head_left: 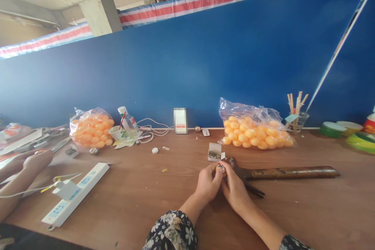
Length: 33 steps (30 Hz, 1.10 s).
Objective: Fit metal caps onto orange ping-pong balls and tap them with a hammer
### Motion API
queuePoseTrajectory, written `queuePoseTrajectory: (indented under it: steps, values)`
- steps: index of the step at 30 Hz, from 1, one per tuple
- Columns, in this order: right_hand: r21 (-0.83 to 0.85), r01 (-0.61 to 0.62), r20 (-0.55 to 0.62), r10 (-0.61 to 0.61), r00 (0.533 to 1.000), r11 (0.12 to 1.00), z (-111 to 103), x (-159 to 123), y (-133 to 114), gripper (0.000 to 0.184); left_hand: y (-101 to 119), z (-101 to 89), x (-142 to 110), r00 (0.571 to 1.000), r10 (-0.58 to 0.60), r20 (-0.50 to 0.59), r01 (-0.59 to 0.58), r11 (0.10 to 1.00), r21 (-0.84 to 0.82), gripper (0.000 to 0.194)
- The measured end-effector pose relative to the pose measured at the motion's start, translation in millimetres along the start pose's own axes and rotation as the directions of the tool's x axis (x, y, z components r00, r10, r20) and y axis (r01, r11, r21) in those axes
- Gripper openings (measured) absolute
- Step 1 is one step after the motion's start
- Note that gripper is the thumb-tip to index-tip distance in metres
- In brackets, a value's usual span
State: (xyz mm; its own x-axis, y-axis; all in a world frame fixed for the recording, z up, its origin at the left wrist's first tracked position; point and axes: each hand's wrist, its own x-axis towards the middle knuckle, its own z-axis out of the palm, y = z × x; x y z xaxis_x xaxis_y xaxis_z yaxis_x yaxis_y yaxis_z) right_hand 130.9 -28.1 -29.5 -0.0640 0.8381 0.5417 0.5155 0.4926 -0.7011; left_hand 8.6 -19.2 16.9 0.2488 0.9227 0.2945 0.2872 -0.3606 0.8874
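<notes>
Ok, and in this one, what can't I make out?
All in the head view:
Small round object: largely covered by the fingers of the left hand and right hand; exact kind unclear.
Hammer: part of its head is hidden by the right hand.
Small open box: contents too small to identify.
Upright white rectangle: pixelated.
Red container: cut off by the right edge.

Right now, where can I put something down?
Between the power strip and left hand, tabletop shows bare but for scraps; also right of the right hand, nearer than the hammer. It's crowded by the hands, with hammer and little box, and back left, with bag of balls, cup and bottle.
</notes>
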Motion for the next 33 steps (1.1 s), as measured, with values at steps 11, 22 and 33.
queuePoseTrajectory:
  steps: [11, 22, 33]
  values:
    - [-0.012, 0.006, 0.007, -0.006, 1.0, 1.0, -0.9, 0.9, -1.7, 0.039, -2.5, 0.0, -0.1, 1.0, 0.007, 0.001, -0.007, 1.0, 0.004, 0.032]
    - [-0.024, 0.01, -0.009, -0.01, 1.0, 1.0, 1.2, -0.6, 1.6, 0.039, -2.2, -0.1, 0.1, 1.0, 0.006, -0.003, -0.006, 1.0, -0.003, 0.032]
    - [-0.014, -0.002, -0.013, 0.002, 1.0, 1.0, -1.7, 0.9, -3.3, 0.039, 2.8, -1.0, -1.2, 1.0, 0.013, 0.003, -0.013, 1.0, 0.002, 0.033]
